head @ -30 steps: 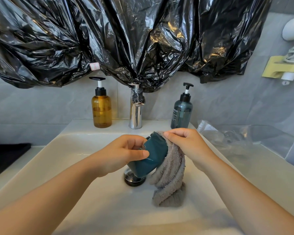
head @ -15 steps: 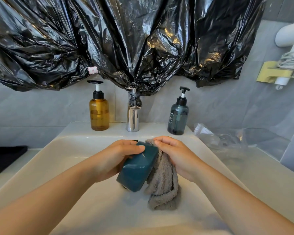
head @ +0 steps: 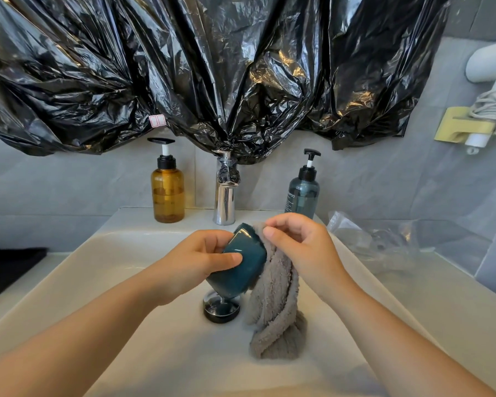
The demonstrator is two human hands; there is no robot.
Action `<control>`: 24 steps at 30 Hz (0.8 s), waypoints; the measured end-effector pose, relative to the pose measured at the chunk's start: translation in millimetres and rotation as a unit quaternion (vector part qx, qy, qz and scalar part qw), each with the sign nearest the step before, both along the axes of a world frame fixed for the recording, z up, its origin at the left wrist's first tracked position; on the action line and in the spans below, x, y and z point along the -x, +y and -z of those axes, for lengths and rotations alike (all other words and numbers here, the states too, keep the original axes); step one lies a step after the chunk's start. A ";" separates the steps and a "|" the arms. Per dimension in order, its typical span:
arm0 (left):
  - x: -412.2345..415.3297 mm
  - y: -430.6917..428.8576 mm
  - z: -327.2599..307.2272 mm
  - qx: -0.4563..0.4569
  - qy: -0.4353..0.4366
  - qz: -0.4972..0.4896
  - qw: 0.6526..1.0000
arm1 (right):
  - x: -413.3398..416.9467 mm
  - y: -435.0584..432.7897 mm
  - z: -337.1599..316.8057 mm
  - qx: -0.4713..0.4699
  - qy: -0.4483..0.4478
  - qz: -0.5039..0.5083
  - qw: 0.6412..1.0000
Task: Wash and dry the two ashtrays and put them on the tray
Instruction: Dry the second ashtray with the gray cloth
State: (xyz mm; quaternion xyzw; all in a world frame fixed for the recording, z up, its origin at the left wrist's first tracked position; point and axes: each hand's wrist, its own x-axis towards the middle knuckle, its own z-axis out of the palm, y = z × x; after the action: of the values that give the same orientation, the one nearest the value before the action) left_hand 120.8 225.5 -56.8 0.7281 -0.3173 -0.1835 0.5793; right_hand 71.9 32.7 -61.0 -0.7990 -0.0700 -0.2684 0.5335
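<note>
Your left hand (head: 195, 262) holds the dark teal, glossy ceramic ashtray (head: 241, 265) above the white sink basin (head: 126, 267). The grip is closed around the ashtray body: the thumb lies across the near face and the fingers curl behind it. The ashtray is tilted, with its upper end toward the tap and its lower end over the round chrome drain stopper (head: 221, 309) without touching it.

Your right hand (head: 301, 247) pinches the upper edge of the grey terry cloth (head: 275, 305) between thumb and curled fingers. This grip is narrow and holds only the cloth. The cloth lies against the right side of the ashtray and hangs down in a twisted fold, its lower end resting on the basin floor just right of the stopper.

Three items stand at the back of the basin, left to right — an amber pump bottle (head: 167, 196), a chrome tap (head: 225, 202) and a blue-grey pump bottle (head: 302, 196). Crumpled black plastic sheeting (head: 212, 67) covers the wall above them. A clear plastic bag (head: 384, 242) lies on the counter (head: 455, 296) to the right.
</note>
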 end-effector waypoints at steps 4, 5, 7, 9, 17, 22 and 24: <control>-0.8 -1.5 2.4 -0.043 -0.016 0.001 0.999 | 1.1 6.6 0.9 0.078 -0.010 -0.010 0.997; -0.6 -2.1 3.1 -0.052 -0.017 0.001 0.999 | 0.2 7.1 1.8 0.082 -0.012 -0.005 0.997; 0.3 -2.8 3.4 -0.064 -0.018 0.009 0.998 | -1.3 8.5 2.3 0.085 -0.014 0.001 0.996; 0.8 -2.7 2.8 -0.071 -0.021 0.017 0.997 | -4.3 8.6 2.4 0.085 -0.012 0.015 0.996; -1.2 -2.2 3.9 -0.050 0.000 -0.007 0.999 | -4.2 3.4 8.0 0.049 0.060 0.021 0.997; -4.6 -1.7 8.2 -0.062 0.001 -0.007 0.998 | -7.6 18.8 6.6 0.102 0.017 0.035 0.994; -5.3 -1.3 7.5 -0.049 0.021 -0.016 0.998 | -9.3 12.7 4.4 0.102 0.018 0.083 0.991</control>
State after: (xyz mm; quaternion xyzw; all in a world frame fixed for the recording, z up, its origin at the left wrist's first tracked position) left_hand 126.1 224.2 -64.3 0.7564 -0.2842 -0.2049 0.5524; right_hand 81.2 45.4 -65.4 -0.8570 -0.0214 -0.2889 0.4262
